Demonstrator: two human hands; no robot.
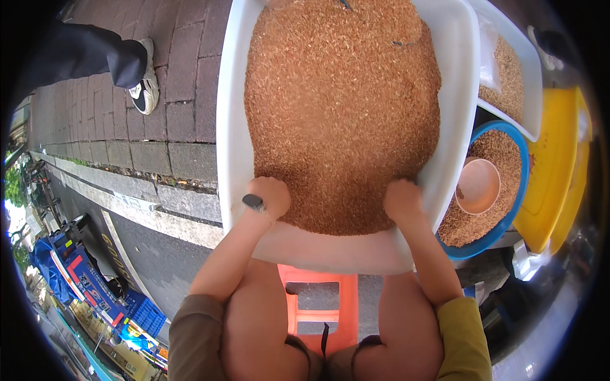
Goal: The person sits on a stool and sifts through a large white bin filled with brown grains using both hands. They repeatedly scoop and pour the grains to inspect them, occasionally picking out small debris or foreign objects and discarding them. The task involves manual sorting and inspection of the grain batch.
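Observation:
A large white plastic tub [457, 62] sits in front of me, holding a wide heap of fine reddish-brown grain [333, 109]. At the heap's near left edge is my left hand [271, 195], with a dark band on the wrist. Its knuckles are up and its fingers curl out of sight against the grain. My right hand [403, 202] mirrors it at the near right side, beside the tub wall and slightly blurred. The fingertips of both hands are hidden, so whether they hold grain is not visible. A thin dark strip [403, 44] lies on the far part of the heap.
Right of the tub stands a blue basin [517, 224] of similar grain with a pale pink bowl [478, 185] in it. Beyond are another white tub [533, 95] and a yellow plastic container [548, 176]. An orange stool [350, 305] is below. Someone's shoe [147, 78] rests on the brick pavement [186, 71].

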